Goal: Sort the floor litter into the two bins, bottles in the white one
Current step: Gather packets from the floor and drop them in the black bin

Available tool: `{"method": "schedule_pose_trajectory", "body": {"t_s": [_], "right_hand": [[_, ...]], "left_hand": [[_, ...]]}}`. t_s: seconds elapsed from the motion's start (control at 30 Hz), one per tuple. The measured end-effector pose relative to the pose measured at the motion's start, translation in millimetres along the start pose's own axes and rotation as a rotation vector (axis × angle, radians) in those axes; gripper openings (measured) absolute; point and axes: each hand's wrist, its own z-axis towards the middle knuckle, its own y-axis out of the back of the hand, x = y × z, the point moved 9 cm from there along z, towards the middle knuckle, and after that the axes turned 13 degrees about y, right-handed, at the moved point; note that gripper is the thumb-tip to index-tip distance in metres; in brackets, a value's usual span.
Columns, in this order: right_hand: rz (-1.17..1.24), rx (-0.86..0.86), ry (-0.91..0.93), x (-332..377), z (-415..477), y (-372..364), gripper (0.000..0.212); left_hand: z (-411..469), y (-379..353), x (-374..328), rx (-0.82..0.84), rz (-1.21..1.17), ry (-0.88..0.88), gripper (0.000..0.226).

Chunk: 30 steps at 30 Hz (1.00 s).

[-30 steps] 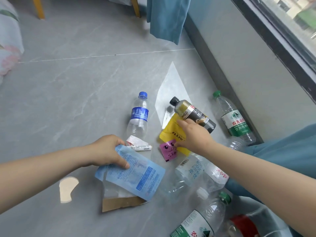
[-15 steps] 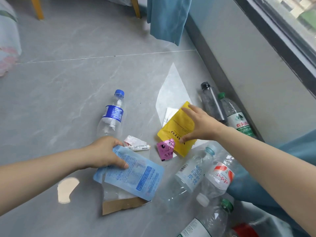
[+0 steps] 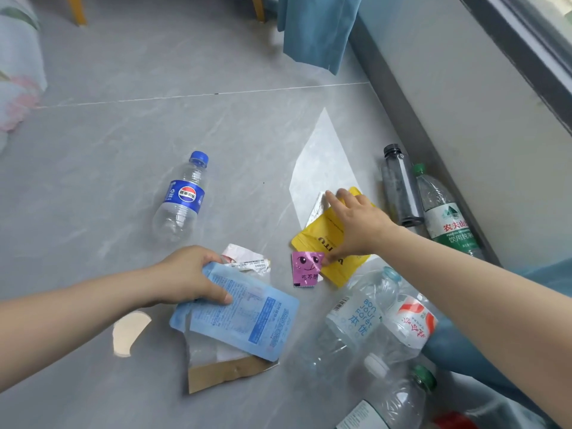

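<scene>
Six or more bottles [image 3: 182, 199] lie loose on the floor [image 3: 123, 150], wrappers among them (neither bin in view). Left hand [image 3: 185, 278] grips a blue pouch [image 3: 247, 320]; right hand [image 3: 360, 227] rests, fingers flat, on a yellow pouch [image 3: 318, 233]. Judged: sorting barely begun.

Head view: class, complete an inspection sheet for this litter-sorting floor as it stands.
Surface: grey tiled floor, sunlit patch near the wall.
Job's things: blue-capped bottle lying alone; dark bottle and green-capped bottle side by side along the wall; clear bottles heaped at right; yellow pouch, pink packet, blue pouch, white wrapper, cardboard piece; bins not seen.
Clutter: beige patch, paper or light unclear.
Hands: left hand grips the blue pouch; right hand lies on the yellow pouch, fingers extended.
Cables: nothing seen.
Surroundings: blue curtain, wall, wooden legs.
</scene>
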Motion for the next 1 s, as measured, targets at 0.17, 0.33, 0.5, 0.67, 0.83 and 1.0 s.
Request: {"method": "schedule_pose_trajectory", "body": {"t_s": [0.17, 0.33, 0.5, 0.67, 0.83, 1.0], "right_hand": [[-0.018, -0.046, -0.100, 1, 1, 2, 0.136], [0.021, -0.083, -0.232, -16, -7, 2, 0.113], [0.228, -0.195, -0.221, -18, -18, 12, 0.100], [0.324, -0.271, 0.016, 41, -12, 19, 0.065], [0.324, -0.181, 0.014, 61, 2, -11, 0.047], [0.598, -0.256, 0.000, 44, -4, -4, 0.043]], "left_hand": [[4, 1, 0, -0.004, 0.008, -0.004, 0.023], [4, 3, 4, -0.016, 0.005, 0.006, 0.023], [3, 8, 8, -0.031, 0.005, 0.009, 0.024], [2, 10, 10, -0.037, 0.005, 0.015, 0.027], [-1, 7, 5, -0.029, 0.003, 0.000, 0.027], [-3, 8, 5, -0.022, -0.013, -0.012, 0.025]]}}
